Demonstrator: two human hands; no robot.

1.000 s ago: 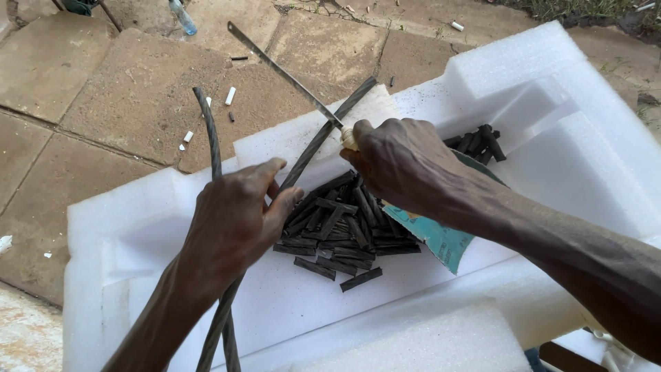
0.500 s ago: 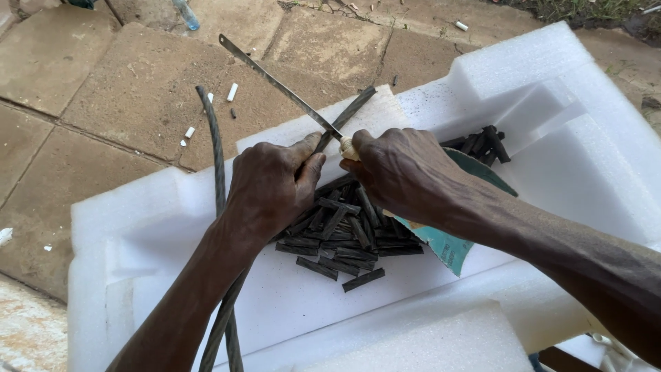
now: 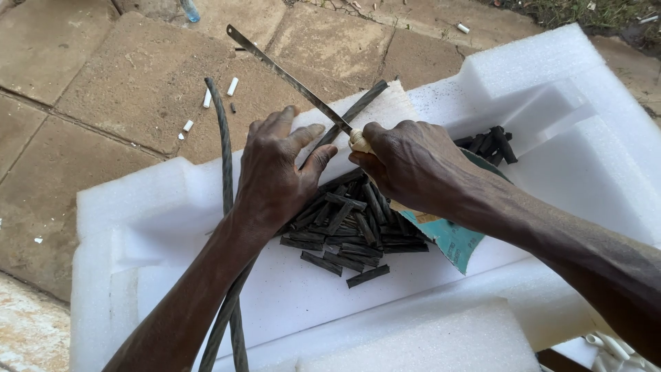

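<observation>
— What lies nearest, on the near side of the white foam tray?

— A long dark cable is seen running from the tray's near edge up across it, where it bends over and comes back toward the far rim. It is pressed down by the left hand, fingers spread narrow and flat over it. In the tray's middle a heap of short cut cable pieces is gathered.

— And how would the cable be judged to handle?

— Stiff and springy, moderately heavy — a firm press close beside the cut is called for. The right hand is closed around the wrapped handle of a thin saw blade, which slants out past the tray's far edge toward the paving stones.
</observation>
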